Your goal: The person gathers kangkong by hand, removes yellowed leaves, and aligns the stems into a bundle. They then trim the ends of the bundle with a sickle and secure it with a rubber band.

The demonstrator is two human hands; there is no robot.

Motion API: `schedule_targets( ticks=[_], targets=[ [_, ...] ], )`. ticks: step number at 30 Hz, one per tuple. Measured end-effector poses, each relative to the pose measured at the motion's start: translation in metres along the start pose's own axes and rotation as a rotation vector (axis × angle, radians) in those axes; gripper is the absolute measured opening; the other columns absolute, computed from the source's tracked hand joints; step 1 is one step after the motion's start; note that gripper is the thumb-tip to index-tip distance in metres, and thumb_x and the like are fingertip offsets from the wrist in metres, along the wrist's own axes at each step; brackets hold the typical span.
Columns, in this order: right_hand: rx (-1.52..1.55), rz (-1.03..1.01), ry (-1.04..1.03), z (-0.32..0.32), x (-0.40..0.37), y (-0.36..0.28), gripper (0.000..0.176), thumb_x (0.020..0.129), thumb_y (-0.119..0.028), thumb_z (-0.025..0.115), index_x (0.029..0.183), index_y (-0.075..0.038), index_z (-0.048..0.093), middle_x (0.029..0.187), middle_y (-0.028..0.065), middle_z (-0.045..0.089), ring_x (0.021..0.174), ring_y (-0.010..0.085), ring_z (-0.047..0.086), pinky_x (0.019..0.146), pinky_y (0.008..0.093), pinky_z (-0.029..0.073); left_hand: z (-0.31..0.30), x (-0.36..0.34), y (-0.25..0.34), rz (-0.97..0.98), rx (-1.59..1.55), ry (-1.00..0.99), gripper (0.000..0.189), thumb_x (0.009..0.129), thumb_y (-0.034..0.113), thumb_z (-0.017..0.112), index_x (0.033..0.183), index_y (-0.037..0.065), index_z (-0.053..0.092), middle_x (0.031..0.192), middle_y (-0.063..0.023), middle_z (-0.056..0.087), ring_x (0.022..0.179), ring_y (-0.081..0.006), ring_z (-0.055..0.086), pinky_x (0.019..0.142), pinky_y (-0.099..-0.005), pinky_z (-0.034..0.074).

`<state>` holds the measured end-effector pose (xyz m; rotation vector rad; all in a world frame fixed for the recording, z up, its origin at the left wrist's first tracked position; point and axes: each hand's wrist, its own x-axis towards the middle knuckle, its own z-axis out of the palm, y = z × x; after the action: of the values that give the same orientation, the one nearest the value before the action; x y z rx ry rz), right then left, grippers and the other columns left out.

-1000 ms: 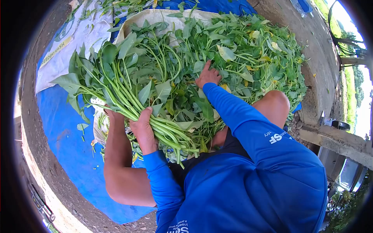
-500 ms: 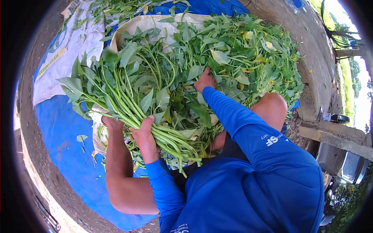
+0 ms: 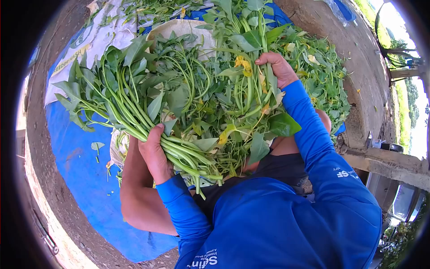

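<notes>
A thick bundle of long green stems (image 3: 130,119) lies in my left hand (image 3: 154,152), its leafy tops fanning to the upper left and its cut ends pointing at my lap. Over on the right, my right hand (image 3: 278,68) grips a smaller bunch of leafy stems (image 3: 263,40), with some yellow leaves among it, raised above the heap. Between and behind both hands spreads the big heap of loose greens (image 3: 324,76). The two bunches do not touch at the hands.
Under the greens are a blue tarp (image 3: 85,166) and a pale sack (image 3: 186,33). A printed white sack (image 3: 96,40) lies at the upper left. Bare dirt surrounds the tarp, and a concrete beam (image 3: 387,166) stands at the right.
My right hand has come up from the heap, now gripping a bunch of stems, and has moved up and right. My left hand has shifted slightly left with its bundle.
</notes>
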<state>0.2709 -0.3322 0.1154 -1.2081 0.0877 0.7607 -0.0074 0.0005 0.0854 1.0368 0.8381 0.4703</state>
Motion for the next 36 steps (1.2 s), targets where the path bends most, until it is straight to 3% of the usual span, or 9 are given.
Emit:
schedule_targets(
  ticks=[5, 7, 9, 13, 18, 21, 25, 31, 36],
  targets=[
    [0.132, 0.074, -0.161, 0.059, 0.071, 0.045, 0.043, 0.099, -0.031, 0.078, 0.129, -0.001, 0.069, 0.119, 0.0168, 0.077, 0.099, 0.0251, 0.078, 0.085, 0.0440, 0.066, -0.015, -0.011, 0.053, 0.083, -0.032, -0.004, 0.032, 0.093, 0.010, 0.072, 0.120, -0.006, 0.068, 0.098, -0.0157, 0.076, 0.072, -0.0226, 0.072, 0.065, -0.0335, 0.061],
    [-0.050, 0.275, -0.045, 0.057, 0.107, 0.091, 0.064, 0.100, -0.051, 0.078, 0.141, -0.003, 0.066, 0.126, 0.0156, 0.077, 0.106, 0.0275, 0.076, 0.094, 0.0474, 0.064, -0.029, -0.017, 0.075, 0.012, 0.009, -0.031, 0.053, 0.093, 0.007, 0.068, 0.142, -0.008, 0.057, 0.122, -0.0233, 0.076, 0.103, -0.0278, 0.077, 0.084, -0.0369, 0.065],
    [-0.842, 0.304, 0.277, 0.002, 0.146, 0.167, 0.066, 0.099, -0.046, 0.079, 0.147, -0.004, 0.064, 0.129, 0.0152, 0.076, 0.111, 0.0313, 0.075, 0.099, 0.0489, 0.060, -0.038, -0.023, 0.087, -0.005, -0.039, 0.028, 0.063, 0.092, 0.006, 0.064, 0.151, -0.009, 0.049, 0.133, -0.0277, 0.071, 0.112, -0.0365, 0.077, 0.088, -0.0404, 0.067],
    [-0.757, 0.309, 0.298, 0.012, 0.098, 0.219, 0.049, 0.095, -0.038, 0.078, 0.129, -0.003, 0.076, 0.123, 0.0216, 0.078, 0.113, 0.0383, 0.074, 0.101, 0.0451, 0.058, -0.045, -0.029, 0.088, 0.015, -0.084, 0.108, 0.068, 0.092, 0.006, 0.063, 0.155, -0.010, 0.044, 0.143, -0.0319, 0.064, 0.113, -0.0404, 0.076, 0.090, -0.0413, 0.067],
    [-1.139, 0.110, 0.455, -0.005, 0.087, 0.291, 0.037, 0.094, -0.031, 0.074, 0.113, 0.000, 0.078, 0.116, 0.0203, 0.078, 0.105, 0.0398, 0.073, 0.099, 0.0464, 0.057, -0.053, -0.008, 0.066, 0.021, -0.080, 0.135, 0.034, 0.096, 0.018, 0.070, 0.118, -0.006, 0.061, 0.098, -0.0190, 0.070, 0.077, -0.0245, 0.070, 0.064, -0.0335, 0.059],
    [-0.980, -0.479, 0.753, 0.036, 0.080, 0.266, 0.034, 0.094, -0.030, 0.071, 0.107, 0.001, 0.077, 0.109, 0.0214, 0.078, 0.103, 0.0411, 0.073, 0.098, 0.0497, 0.057, -0.041, -0.016, 0.066, 0.001, -0.066, 0.137, 0.028, 0.097, 0.023, 0.073, 0.102, -0.005, 0.069, 0.080, -0.0130, 0.071, 0.064, -0.0199, 0.068, 0.058, -0.0320, 0.056],
    [-1.165, -0.336, 0.315, 0.097, 0.079, 0.246, 0.035, 0.093, -0.030, 0.069, 0.108, 0.000, 0.076, 0.109, 0.0283, 0.076, 0.103, 0.0483, 0.073, 0.095, 0.0554, 0.057, -0.034, -0.015, 0.058, -0.001, -0.005, 0.137, 0.037, 0.095, 0.020, 0.075, 0.119, -0.008, 0.068, 0.085, -0.0159, 0.074, 0.067, -0.0214, 0.071, 0.061, -0.0318, 0.059],
    [-1.296, -0.087, 0.381, 0.108, 0.109, 0.256, 0.035, 0.085, -0.028, 0.075, 0.107, -0.001, 0.076, 0.107, 0.0270, 0.077, 0.100, 0.0449, 0.074, 0.094, 0.0513, 0.058, -0.026, -0.015, 0.056, 0.041, -0.103, 0.029, 0.060, 0.092, 0.007, 0.067, 0.148, -0.008, 0.054, 0.121, -0.0251, 0.076, 0.076, -0.0207, 0.073, 0.062, -0.0307, 0.060],
    [-0.768, 0.239, 0.117, 0.089, 0.107, 0.191, 0.023, 0.094, -0.022, 0.078, 0.108, -0.004, 0.077, 0.098, 0.0134, 0.078, 0.082, 0.0260, 0.072, 0.073, 0.0401, 0.055, -0.028, -0.019, 0.057, 0.019, -0.076, 0.030, 0.052, 0.093, 0.011, 0.070, 0.141, -0.006, 0.057, 0.119, -0.0246, 0.078, 0.073, -0.0220, 0.073, 0.061, -0.0305, 0.061]
  ],
)
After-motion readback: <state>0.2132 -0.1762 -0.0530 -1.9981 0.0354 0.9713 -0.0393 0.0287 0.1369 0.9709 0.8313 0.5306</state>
